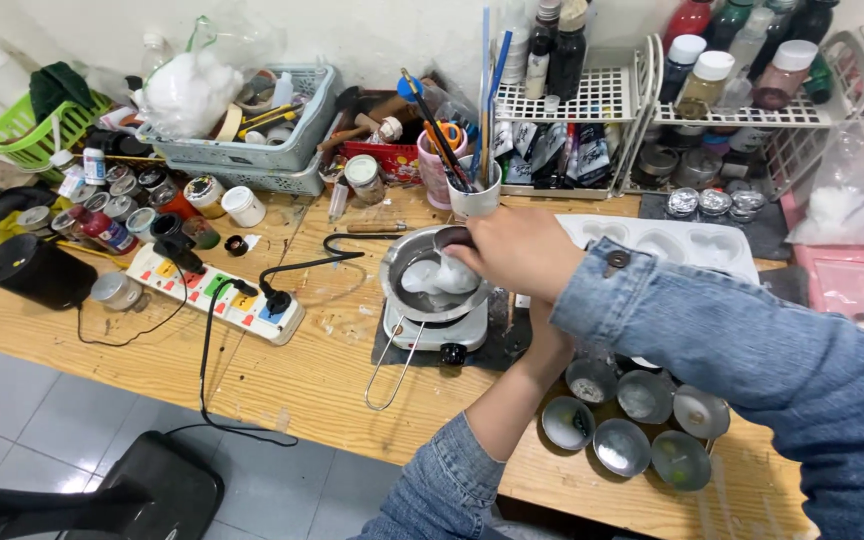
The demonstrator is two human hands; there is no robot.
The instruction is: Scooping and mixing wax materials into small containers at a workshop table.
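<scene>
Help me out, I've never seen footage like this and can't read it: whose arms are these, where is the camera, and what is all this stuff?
The one picture comes from a camera worn on a person's head, looking down, so both denim-sleeved arms are that person's own. The right hand reaches across and tips a small metal scoop over a metal pot holding white lumps. The pot sits on a small white hotplate. The left hand is hidden behind the right arm, so I cannot tell what it does.

On the wooden table lie a power strip, small paint jars, a white mould tray, a cup of brushes and round metal tins. Wire racks with bottles stand at the back.
</scene>
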